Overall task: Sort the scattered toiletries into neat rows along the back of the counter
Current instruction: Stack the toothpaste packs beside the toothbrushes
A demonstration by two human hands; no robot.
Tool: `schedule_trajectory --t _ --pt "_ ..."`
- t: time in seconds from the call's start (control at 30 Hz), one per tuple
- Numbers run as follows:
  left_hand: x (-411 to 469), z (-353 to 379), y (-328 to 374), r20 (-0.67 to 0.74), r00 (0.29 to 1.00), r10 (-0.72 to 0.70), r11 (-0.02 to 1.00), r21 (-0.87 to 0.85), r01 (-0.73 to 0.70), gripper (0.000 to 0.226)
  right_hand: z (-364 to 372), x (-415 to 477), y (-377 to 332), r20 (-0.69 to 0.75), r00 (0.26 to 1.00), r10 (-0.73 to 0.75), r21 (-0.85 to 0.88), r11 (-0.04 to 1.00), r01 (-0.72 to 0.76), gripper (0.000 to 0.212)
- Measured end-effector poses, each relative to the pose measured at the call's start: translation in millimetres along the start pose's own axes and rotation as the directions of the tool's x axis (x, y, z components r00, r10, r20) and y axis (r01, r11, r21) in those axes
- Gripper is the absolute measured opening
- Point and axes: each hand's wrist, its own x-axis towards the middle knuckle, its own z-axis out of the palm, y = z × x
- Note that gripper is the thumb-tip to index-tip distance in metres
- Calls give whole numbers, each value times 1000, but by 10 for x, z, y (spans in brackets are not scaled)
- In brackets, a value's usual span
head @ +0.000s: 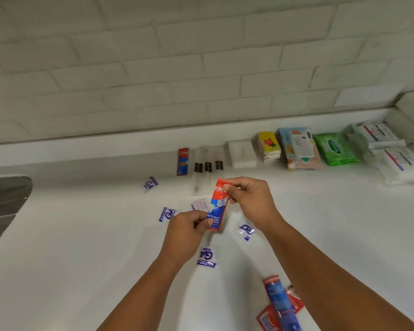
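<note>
White counter (81, 235) runs under a tiled wall. You hold a toothpaste packet (219, 206) above it, well short of the back edge. Your left hand (187, 231) pinches the lower end between thumb and curled fingers; your right hand (249, 197) pinches the upper end likewise. Both pinches take the ends only, so the packet may slip if either releases early. Beyond the grip, a red packet (182, 161) lies just beside the toothbrushes (207, 167); a careless set-down could knock them askew. Loose sachets (207, 258) lie around and below the grip, and a low forearm sweep may scatter them.
</note>
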Motion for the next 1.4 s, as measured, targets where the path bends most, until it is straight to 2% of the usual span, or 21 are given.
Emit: schedule_trajectory --t 0.23,0.3,0.37,0.47,0.57,0.63,0.77,0.9,1.07,1.23,1.4 --pt "496 -819 -487 -67 997 -35 999 -36 33 7 1014 540 -240 -15 998 58 225 973 -53 12" --pt "725 -994 -639 -73 996 -48 998 -43 45 8 1255 724 -226 -41 998 45 144 989 -39 17" --pt "999 -1122 -781 -79 995 -62 997 -45 59 10 1433 930 -134 -73 996 -56 -156 987 44 27" --pt "1421 -1211 -931 -67 991 -116 992 -49 113 7 1553 1149 -15 -46 985 -166 -566 817 111 33" --pt "1752 -1225 -1065 -18 983 -180 983 17 180 10 1655 1373 110 92 979 -184 -840 513 176 38" --pt "1901 -1191 -1140 8 981 -195 979 66 194 11 1712 1491 175 181 971 -157 -912 343 225 45" --pt "2124 -1129 -1203 27 983 -180 971 163 173 14 1788 1673 226 284 948 -142 -939 160 306 36" --pt "2263 -1094 -1210 42 992 -119 951 293 102 22 1804 1729 310 313 943 -115 -933 146 328 28" --pt "2299 -1092 -1220 45 999 0 859 512 -23 43 1809 1769 368 316 943 -107 -925 188 331 36" --pt "2261 -987 -1321 170 973 156 839 497 -222 56 1822 1771 396 309 944 -118 -918 223 328 29" --pt "2294 -939 -1313 205 961 187 791 549 -271 55 1812 1775 373 301 947 -114 -917 236 320 27"
